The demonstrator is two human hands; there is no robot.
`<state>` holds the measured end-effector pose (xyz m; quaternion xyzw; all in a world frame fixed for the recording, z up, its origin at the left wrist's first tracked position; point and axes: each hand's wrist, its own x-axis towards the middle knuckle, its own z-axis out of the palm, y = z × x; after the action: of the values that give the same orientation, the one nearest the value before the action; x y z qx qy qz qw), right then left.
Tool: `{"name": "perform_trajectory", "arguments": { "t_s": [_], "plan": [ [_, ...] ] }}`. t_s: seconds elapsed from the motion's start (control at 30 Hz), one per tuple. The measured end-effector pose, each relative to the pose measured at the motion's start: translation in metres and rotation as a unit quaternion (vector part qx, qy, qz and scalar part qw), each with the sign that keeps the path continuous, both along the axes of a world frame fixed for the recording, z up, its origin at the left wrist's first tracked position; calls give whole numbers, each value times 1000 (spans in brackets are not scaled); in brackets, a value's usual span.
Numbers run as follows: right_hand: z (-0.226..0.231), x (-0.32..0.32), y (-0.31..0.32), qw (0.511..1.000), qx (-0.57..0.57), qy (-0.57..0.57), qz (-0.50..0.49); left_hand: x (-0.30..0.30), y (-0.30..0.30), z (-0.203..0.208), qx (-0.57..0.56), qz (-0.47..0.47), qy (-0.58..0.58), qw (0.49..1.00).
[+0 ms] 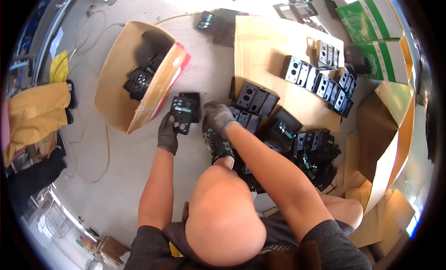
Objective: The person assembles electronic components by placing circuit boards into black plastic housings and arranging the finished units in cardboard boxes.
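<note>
My left hand, in a dark work glove, is closed on the lower left edge of a black plastic panel with small holes. Partly behind that panel is a second dark flat piece. My right hand, gloved too, is just above my patterned shoe; its fingers merge with the dark shoe, so their grip is unclear. Close to its right lies a black rectangular housing with round holes, among several similar ones. An open cardboard box stands left of the panel, with black parts inside.
A flat cardboard sheet carries rows of black housings. A pile of loose black parts lies by my right forearm. At right are an open carton and green-and-white boxes. A thin hose curves over the floor.
</note>
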<state>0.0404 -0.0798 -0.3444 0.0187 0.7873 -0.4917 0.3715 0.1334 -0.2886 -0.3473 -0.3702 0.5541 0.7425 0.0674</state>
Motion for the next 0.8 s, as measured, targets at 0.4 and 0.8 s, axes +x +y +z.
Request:
{"name": "perform_trajectory", "arguments": {
  "t_s": [0.4, 0.8],
  "plan": [
    [8, -18, -52, 994, 97, -41, 12, -27, 4, 54, 216, -105, 77, 968],
    [197, -37, 207, 874, -368, -185, -257, -53, 79, 135, 296, -177, 99, 933]
  ]
}}
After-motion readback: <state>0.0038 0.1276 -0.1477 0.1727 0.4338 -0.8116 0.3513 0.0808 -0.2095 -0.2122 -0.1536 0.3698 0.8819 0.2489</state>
